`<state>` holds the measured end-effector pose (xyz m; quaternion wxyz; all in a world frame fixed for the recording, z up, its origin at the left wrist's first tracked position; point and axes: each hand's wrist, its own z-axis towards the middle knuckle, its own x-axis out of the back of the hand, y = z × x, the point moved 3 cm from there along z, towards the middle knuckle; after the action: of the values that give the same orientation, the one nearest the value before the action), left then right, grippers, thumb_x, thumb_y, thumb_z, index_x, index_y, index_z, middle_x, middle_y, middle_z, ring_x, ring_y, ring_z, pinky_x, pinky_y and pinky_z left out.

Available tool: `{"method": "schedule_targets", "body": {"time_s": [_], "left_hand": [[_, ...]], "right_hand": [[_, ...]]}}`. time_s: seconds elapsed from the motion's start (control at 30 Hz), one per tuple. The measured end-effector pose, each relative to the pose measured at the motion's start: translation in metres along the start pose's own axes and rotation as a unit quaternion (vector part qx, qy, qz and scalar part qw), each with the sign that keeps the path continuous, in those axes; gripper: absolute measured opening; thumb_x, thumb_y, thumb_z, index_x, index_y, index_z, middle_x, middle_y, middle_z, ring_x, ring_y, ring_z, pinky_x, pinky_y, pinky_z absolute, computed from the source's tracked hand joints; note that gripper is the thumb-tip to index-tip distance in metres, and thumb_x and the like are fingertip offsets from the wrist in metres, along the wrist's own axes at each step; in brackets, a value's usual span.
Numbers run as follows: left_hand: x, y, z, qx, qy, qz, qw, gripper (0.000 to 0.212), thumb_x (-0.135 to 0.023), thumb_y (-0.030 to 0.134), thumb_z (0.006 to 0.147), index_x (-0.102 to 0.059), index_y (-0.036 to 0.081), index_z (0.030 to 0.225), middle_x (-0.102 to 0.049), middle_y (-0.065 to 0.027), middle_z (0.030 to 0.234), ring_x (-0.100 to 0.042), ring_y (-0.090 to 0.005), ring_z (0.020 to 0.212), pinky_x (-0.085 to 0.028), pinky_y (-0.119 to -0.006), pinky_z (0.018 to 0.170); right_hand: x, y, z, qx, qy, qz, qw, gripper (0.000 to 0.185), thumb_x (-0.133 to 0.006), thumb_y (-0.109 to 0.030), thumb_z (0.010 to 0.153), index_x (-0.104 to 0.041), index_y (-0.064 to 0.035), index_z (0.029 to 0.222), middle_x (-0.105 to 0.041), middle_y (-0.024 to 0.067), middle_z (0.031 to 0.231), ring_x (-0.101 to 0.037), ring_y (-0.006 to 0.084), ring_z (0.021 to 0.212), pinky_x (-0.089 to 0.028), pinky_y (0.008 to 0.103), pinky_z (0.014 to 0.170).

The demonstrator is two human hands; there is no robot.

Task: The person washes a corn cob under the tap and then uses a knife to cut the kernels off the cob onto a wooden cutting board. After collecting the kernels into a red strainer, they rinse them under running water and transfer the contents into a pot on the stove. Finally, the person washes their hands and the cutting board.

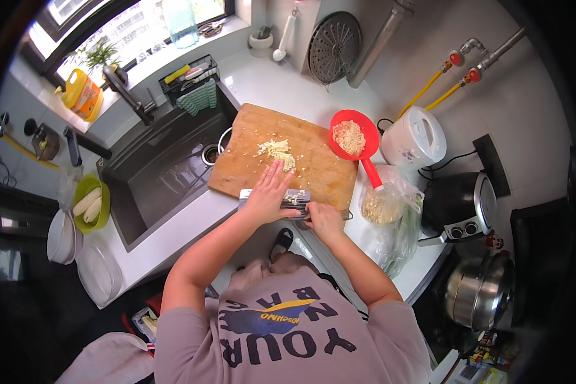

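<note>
A wooden cutting board (252, 127) lies across the counter and the sink's right edge. Chopped pale-yellow food (276, 148) is heaped near its middle, with crumbs scattered around. My left hand (268, 189) is spread flat, its fingertips at the near side of the heap and nothing in its grasp. Below its palm a wide-bladed kitchen knife (295, 197) lies flat along the board's front edge, food bits clinging to the blade. My right hand (324, 221) grips the knife by its handle, which the fingers mostly hide.
At the board's right stands a red ladle-like scoop (373, 129) holding chopped food, beside plastic bags (389, 206), a white lidded canister (415, 137) and a black appliance (456, 209). Left are a sink (158, 168) and a green bowl (104, 211) with pale corn-like cobs (89, 205).
</note>
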<state>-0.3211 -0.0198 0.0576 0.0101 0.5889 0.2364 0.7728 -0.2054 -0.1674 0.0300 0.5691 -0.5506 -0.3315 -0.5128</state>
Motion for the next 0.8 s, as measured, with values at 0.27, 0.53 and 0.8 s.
{"method": "schedule_targets", "body": {"time_s": [0.27, 0.53, 0.8], "left_hand": [[-0.062, -0.042, 0.077, 0.014, -0.054, 0.017, 0.998, 0.100, -0.063, 0.062, 0.068, -0.027, 0.001, 0.138, -0.016, -0.0279, 0.144, -0.013, -0.0389, 0.136, -0.014, -0.046, 0.110], [-0.072, -0.060, 0.117, -0.015, -0.052, 0.049, 0.997, 0.076, -0.058, 0.049, 0.079, -0.035, 0.001, 0.134, -0.023, -0.0261, 0.143, -0.018, -0.0377, 0.135, -0.016, -0.045, 0.110], [-0.092, -0.085, 0.138, -0.049, -0.060, 0.127, 0.989, 0.076, -0.058, 0.049, 0.079, -0.035, 0.002, 0.134, -0.023, -0.0243, 0.143, -0.017, -0.0344, 0.136, -0.016, -0.044, 0.111]], "right_hand": [[-0.008, 0.046, 0.030, 0.053, 0.023, 0.022, 0.998, 0.037, -0.071, -0.018, 0.060, -0.047, -0.0104, 0.087, -0.053, 0.0019, 0.073, -0.057, 0.0179, 0.071, -0.042, 0.0306, 0.062], [-0.014, 0.066, 0.047, 0.036, 0.013, 0.031, 0.999, 0.035, -0.069, -0.018, 0.061, -0.047, -0.0107, 0.087, -0.051, 0.0012, 0.072, -0.056, 0.0169, 0.070, -0.042, 0.0303, 0.062], [-0.012, 0.054, 0.063, 0.005, 0.001, 0.006, 1.000, 0.032, -0.068, -0.018, 0.062, -0.047, -0.0112, 0.085, -0.050, 0.0009, 0.070, -0.055, 0.0168, 0.069, -0.043, 0.0301, 0.061]]}}
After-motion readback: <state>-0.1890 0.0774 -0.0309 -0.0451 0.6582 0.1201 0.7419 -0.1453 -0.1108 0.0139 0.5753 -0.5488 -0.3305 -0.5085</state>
